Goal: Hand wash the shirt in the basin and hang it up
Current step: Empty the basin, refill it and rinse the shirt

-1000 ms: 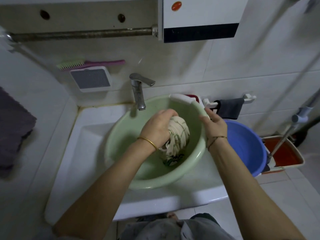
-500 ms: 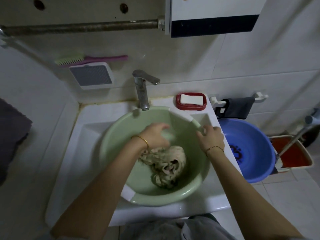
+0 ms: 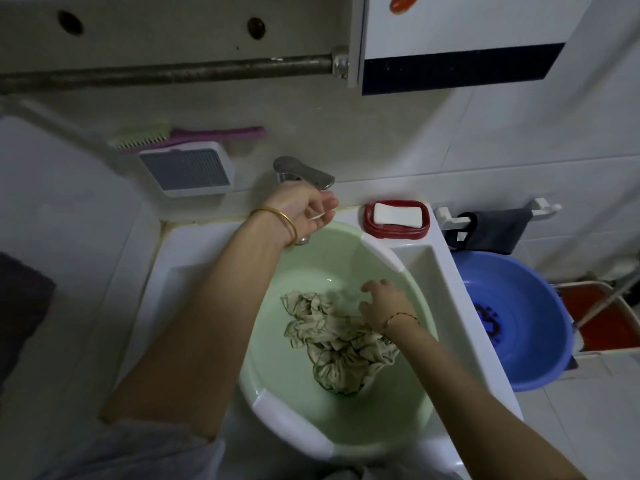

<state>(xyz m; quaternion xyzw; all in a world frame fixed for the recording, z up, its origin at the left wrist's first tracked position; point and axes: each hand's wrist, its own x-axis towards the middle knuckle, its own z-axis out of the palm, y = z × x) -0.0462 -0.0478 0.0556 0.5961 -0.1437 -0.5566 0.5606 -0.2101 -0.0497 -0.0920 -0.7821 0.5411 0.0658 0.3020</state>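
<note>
White soap in red dish, blue tub nearby, pink brush on wall.

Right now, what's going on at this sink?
A person is hand washing a shirt. The crumpled shirt lies in the green basin, which sits in the sink. The right hand is low over the shirt, fingers spread. The left hand is up at the tap. Nothing is hung up yet.
</note>
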